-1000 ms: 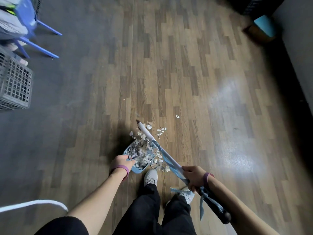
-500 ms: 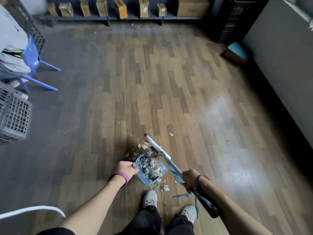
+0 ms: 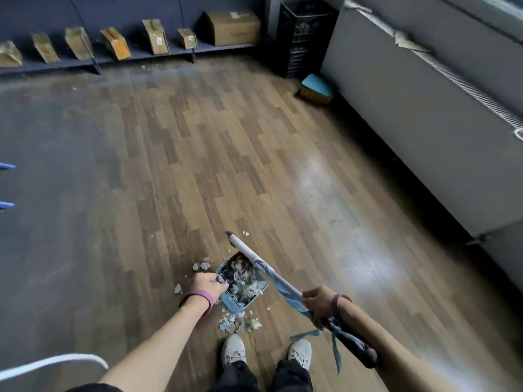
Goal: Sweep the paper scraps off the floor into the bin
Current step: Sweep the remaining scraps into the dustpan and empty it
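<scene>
- Left hand [image 3: 208, 284] grips the blue dustpan [image 3: 231, 301] at its left edge; paper scraps [image 3: 242, 278] fill the pan, which sits between the 2 hands.
- Right hand [image 3: 319, 305] is clenched round the pole [image 3: 278, 280], whose long axis slants forward-left, tip ahead of both hands.
- Loose scraps [image 3: 240, 323] lie just behind the left hand; open floor [image 3: 254, 165] stretches ahead.

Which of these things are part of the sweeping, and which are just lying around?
In the job: dustpan, gripped by the left hand; white pole, held by the right hand; paper scraps.
Lying about: cardboard boxes on the shelf; blue-topped box.
</scene>
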`<move>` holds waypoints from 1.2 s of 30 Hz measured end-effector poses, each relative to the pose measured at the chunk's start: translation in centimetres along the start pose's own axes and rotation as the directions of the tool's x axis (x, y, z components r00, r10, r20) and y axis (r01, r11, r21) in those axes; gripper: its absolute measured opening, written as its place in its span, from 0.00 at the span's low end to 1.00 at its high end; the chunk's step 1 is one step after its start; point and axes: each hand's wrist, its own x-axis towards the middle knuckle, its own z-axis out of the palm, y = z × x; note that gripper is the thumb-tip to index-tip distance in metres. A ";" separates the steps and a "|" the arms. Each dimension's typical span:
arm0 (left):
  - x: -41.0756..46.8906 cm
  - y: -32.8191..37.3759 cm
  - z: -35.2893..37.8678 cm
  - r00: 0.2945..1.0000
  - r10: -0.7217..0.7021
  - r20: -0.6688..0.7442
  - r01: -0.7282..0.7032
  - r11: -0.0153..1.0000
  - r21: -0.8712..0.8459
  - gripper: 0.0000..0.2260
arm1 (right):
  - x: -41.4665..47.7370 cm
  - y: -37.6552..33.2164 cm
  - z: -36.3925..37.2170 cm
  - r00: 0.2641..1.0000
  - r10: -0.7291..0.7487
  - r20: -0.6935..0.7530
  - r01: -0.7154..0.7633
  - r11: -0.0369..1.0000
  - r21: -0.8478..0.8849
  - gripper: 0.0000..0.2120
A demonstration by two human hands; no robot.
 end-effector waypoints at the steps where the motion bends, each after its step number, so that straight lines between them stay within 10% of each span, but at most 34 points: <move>1: -0.1 0.6 0.3 1.000 0.003 0.010 -0.003 1.000 0.013 0.04 | 0.1 0.5 -0.1 1.000 -0.015 -0.013 0.014 1.000 -0.014 0.15; 36: -10.2 27.0 31.1 0.910 0.328 0.252 -0.385 0.895 0.225 0.08 | -5.4 32.2 -18.7 0.962 0.229 -0.146 -0.189 0.951 0.243 0.07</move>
